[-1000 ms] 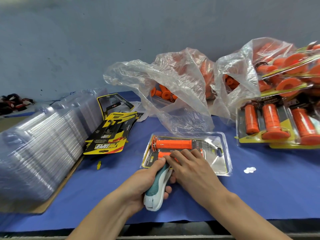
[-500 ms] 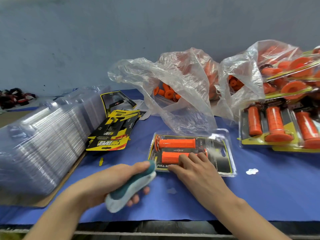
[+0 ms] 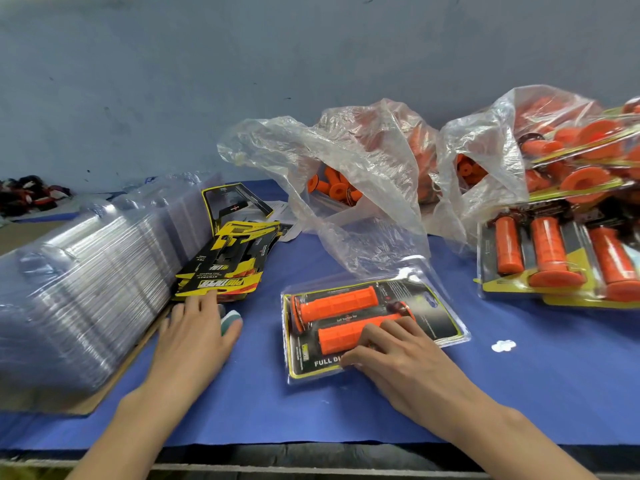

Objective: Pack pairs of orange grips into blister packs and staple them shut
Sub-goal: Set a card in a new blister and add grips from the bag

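**Centre:** a clear plastic blister pack (image 3: 446, 292) lies flat on the blue cloth-covered table (image 3: 519, 393). It holds two ribbed orange rubber grips (image 3: 339, 303) side by side over a black-and-yellow backing card (image 3: 438, 322). The right hand (image 3: 398, 355) presses on the pack, with its fingertips on the nearer grip and its thumb at the pack's near edge.

**Left of the pack:** the left hand (image 3: 194, 336) lies palm-down over a teal-and-white stapler (image 3: 230, 322), of which only the tip shows. Its fingertips touch a stack of black-and-yellow printed cards (image 3: 221, 268).

**Further left:** a long stack of nested clear empty shells (image 3: 79, 282).

**Behind the pack:** two crumpled clear plastic bags (image 3: 363, 161) of loose orange grips.

**Right of the pack:** a pile of filled packs (image 3: 554, 254), and just beside the pack, a small white scrap (image 3: 504, 345).
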Tool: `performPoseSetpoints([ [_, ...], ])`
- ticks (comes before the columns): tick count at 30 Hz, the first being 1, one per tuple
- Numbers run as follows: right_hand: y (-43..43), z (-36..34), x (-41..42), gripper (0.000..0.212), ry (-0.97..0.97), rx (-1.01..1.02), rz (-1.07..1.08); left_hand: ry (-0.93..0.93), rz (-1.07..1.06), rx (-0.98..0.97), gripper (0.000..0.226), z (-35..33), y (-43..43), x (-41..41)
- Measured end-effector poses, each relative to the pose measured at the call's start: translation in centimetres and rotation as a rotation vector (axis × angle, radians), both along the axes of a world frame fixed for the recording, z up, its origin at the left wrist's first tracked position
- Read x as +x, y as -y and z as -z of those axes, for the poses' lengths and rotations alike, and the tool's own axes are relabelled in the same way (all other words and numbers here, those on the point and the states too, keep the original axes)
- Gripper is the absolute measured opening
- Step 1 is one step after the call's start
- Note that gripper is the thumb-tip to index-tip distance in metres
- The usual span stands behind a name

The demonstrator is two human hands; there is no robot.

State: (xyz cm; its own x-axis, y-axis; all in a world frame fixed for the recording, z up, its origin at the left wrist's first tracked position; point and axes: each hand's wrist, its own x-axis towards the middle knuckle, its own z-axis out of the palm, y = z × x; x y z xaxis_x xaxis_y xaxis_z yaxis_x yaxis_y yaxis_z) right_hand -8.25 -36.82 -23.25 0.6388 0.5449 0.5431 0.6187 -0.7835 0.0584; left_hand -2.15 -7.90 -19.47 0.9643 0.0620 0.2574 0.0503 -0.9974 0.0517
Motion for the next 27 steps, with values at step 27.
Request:
performPoseSetpoints([
  [27,1.0,-2.0,-5.1,0.042,-0.156,0.081,0.125,-0.952,0.185,-1.599,0.009,0.3,11.8,-5.3],
])
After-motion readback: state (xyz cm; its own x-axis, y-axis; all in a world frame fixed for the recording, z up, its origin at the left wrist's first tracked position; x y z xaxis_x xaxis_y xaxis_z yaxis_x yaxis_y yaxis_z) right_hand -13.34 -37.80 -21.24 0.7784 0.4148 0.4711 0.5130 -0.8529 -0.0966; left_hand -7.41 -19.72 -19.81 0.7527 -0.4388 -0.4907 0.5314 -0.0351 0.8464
